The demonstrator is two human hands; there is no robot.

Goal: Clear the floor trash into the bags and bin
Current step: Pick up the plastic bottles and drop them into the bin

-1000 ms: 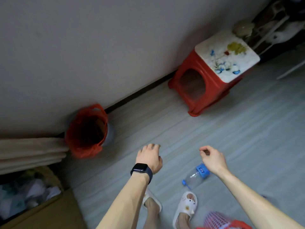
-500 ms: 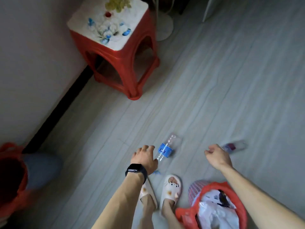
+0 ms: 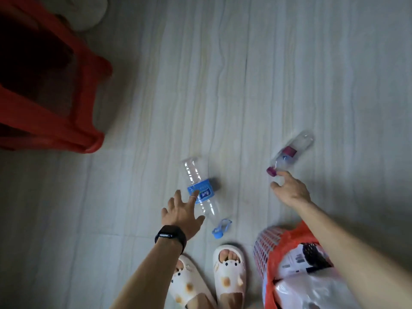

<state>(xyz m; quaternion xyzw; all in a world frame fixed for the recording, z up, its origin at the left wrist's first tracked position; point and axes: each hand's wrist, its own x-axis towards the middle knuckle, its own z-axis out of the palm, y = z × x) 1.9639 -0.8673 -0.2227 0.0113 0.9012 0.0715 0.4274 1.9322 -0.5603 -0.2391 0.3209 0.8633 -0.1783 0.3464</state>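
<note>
Two clear plastic bottles lie on the grey floor. The blue-labelled bottle [image 3: 201,192] lies in front of my feet with its blue cap toward me. My left hand [image 3: 181,214], with a black watch on the wrist, hovers just left of it with fingers spread, holding nothing. The bottle with a purple label and cap [image 3: 289,156] lies to the right. My right hand [image 3: 289,191] reaches to its capped end with fingers parted, the fingertips beside the cap. A red-lined mesh bin [image 3: 264,246] holding white bags and paper stands at the lower right under my right forearm.
A red plastic stool [image 3: 51,117] stands at the left. A pale round base [image 3: 89,12] shows at the top left beyond it. My feet in white slippers [image 3: 229,268] stand at the bottom centre, close to the bin. Bare floor stretches ahead and to the right.
The view has swung right and down from the wall and the other red-lined bin. Both hands have opened and reached forward, the left to the blue-labelled bottle, the right to the purple-capped one.
</note>
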